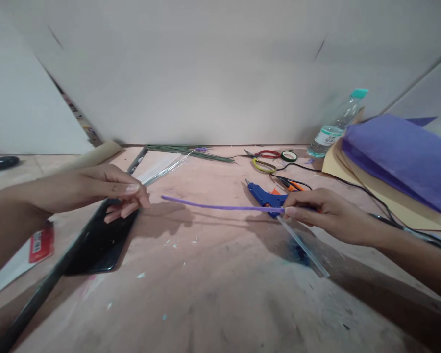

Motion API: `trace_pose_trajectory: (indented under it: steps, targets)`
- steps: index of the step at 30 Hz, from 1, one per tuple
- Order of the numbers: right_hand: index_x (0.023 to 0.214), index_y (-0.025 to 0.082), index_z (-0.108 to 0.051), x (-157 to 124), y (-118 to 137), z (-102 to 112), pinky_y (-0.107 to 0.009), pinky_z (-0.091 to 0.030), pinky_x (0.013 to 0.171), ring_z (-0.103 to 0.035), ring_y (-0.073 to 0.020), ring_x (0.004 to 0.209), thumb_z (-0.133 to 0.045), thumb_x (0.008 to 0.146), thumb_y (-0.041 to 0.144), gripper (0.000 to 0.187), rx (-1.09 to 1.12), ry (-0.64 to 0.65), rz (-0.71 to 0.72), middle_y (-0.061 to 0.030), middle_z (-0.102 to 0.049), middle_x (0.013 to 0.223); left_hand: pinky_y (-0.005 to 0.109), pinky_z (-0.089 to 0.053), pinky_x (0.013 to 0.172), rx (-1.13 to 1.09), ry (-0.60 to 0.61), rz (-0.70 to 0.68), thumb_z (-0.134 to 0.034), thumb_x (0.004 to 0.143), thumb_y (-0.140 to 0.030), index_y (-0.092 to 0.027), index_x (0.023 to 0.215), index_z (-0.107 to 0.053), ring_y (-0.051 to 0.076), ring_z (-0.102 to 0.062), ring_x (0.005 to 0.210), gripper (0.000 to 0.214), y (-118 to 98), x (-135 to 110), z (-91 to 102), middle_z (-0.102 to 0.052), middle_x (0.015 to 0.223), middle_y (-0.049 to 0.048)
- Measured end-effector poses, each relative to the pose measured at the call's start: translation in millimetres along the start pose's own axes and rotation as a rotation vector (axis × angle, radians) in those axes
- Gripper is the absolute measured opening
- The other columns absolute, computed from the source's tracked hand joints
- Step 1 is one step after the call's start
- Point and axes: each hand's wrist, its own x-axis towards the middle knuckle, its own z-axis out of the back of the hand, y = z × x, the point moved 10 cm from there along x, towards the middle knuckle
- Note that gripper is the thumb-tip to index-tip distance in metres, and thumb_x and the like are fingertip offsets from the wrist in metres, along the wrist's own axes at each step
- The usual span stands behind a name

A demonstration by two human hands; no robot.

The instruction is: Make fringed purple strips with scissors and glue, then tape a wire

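Note:
A thin purple stem [220,207], nearly straight and with a slightly fuzzy or wrapped surface, is held level above the table. Its right end is pinched between the thumb and fingers of my right hand [319,214]. Toward the left, its other end is free, a short gap from my left hand [119,192]. That hand is loosely bent with its fingers apart and nothing visible in it, over a black phone [95,245]. Behind and below my right hand lies a blue glue gun [260,195], with a clear glue stick [305,247] sticking out of its back.
Green wires [191,152] and clear glue sticks [163,169] lie at the back. Scissors [264,164], a tape roll [288,156] and a water bottle [336,125] stand farther right, beside purple sheets [393,157]. A dark bar [59,269] runs along the left; black cables cross the right.

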Motion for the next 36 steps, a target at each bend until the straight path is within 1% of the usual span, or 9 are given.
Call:
trace_pose_trajectory:
  steps: [6, 10, 13, 16, 17, 22, 27, 33, 36]
  targets:
    - [0.080, 0.021, -0.072, -1.0, -9.7, -6.5, -0.027, -0.036, 0.060, -0.049, -0.0135, 0.064, -0.063, 0.107, 0.058, 0.047, 0.002, 0.042, -0.071, 0.0026, -0.059, 0.068, 0.015, -0.042, 0.062, 0.154, 0.432, -0.039, -0.068, 0.098, -0.040, -0.014, 0.072, -0.075, 0.009, -0.054, 0.058, 0.037, -3.6, 1.2, -59.5, -0.057, 0.057, -0.0032]
    - [0.078, 0.020, -0.069, -3.7, 9.8, -19.2, -0.027, -0.036, 0.060, -0.052, -0.0139, 0.065, -0.064, 0.106, 0.052, 0.043, 0.020, 0.010, -0.097, 0.0020, -0.062, 0.069, 0.024, -0.042, 0.059, 0.123, 0.779, 0.014, -0.062, 0.103, -0.057, -0.018, 0.077, -0.072, 0.015, -0.054, 0.060, 0.047, 0.6, -31.9, -151.5, -0.060, 0.065, 0.0007]
    - [0.076, 0.020, -0.065, -7.8, 37.7, -39.9, -0.025, -0.036, 0.060, -0.052, -0.0122, 0.063, -0.065, 0.105, 0.043, 0.036, 0.123, 0.002, -0.051, 0.0035, -0.060, 0.068, 0.028, -0.036, 0.058, 0.100, 0.652, -0.149, -0.048, 0.112, -0.049, -0.021, 0.079, -0.061, 0.015, -0.051, 0.060, 0.045, -16.4, -50.9, -200.3, -0.058, 0.068, -0.0011]
    - [0.078, 0.020, -0.061, -9.2, 69.1, -68.9, -0.024, -0.036, 0.061, -0.050, -0.0106, 0.063, -0.064, 0.105, 0.035, 0.031, 0.231, 0.133, 0.038, 0.0046, -0.058, 0.069, 0.035, -0.039, 0.072, 0.318, 0.282, -0.772, -0.052, 0.105, -0.022, -0.020, 0.088, -0.060, 0.019, -0.055, 0.075, 0.019, -71.4, -83.5, -211.3, -0.064, 0.082, 0.0020]
    - [0.082, 0.019, -0.061, -8.8, 78.6, -75.4, -0.024, -0.038, 0.064, -0.052, -0.0109, 0.066, -0.062, 0.106, 0.030, 0.027, 0.245, 0.171, 0.075, 0.0035, -0.061, 0.074, 0.038, -0.043, 0.083, 0.360, 0.222, -0.806, -0.055, 0.103, -0.020, -0.020, 0.098, -0.062, 0.023, -0.059, 0.090, 0.008, -75.4, -88.6, -213.1, -0.069, 0.098, 0.0054]
    - [0.083, 0.019, -0.056, -0.3, 102.1, -71.8, -0.021, -0.037, 0.064, -0.048, -0.0079, 0.065, -0.055, 0.097, 0.012, 0.016, 0.252, 0.089, 0.214, 0.0060, -0.054, 0.074, 0.039, -0.041, 0.092, 0.301, 0.099, -0.641, -0.059, 0.104, -0.021, -0.023, 0.107, -0.057, 0.022, -0.059, 0.102, 0.004, -73.2, -74.0, -194.3, -0.066, 0.106, 0.0011]
    - [0.076, 0.019, -0.056, 6.5, 94.3, -61.1, -0.019, -0.031, 0.057, -0.040, -0.0055, 0.057, -0.064, 0.090, 0.012, 0.018, 0.268, -0.057, 0.192, 0.0099, -0.044, 0.063, 0.031, -0.039, 0.070, 0.206, 0.302, -0.504, -0.048, 0.113, -0.030, -0.022, 0.086, -0.056, 0.016, -0.056, 0.073, 0.030, -62.5, -61.2, -199.3, -0.059, 0.078, -0.0050]
    - [0.077, 0.018, -0.062, 18.3, 94.7, -64.7, -0.022, -0.035, 0.060, -0.048, -0.0083, 0.062, -0.061, 0.102, 0.026, 0.026, 0.262, 0.113, 0.154, 0.0058, -0.055, 0.067, 0.037, -0.036, 0.078, 0.398, 0.179, -0.758, -0.050, 0.104, -0.016, -0.021, 0.081, -0.057, 0.016, -0.051, 0.068, 0.024, -76.0, -61.3, -187.7, -0.058, 0.070, -0.0049]
    - [0.068, 0.018, -0.057, 24.7, 89.5, -68.6, -0.024, -0.034, 0.057, -0.048, -0.0097, 0.057, -0.058, 0.104, 0.031, 0.038, 0.311, 0.189, 0.083, 0.0040, -0.053, 0.061, 0.044, -0.035, 0.088, 0.490, -0.072, -0.843, -0.057, 0.100, -0.018, -0.021, 0.091, -0.061, 0.025, -0.059, 0.089, 0.010, -85.7, -65.7, -167.6, -0.070, 0.090, 0.0030]
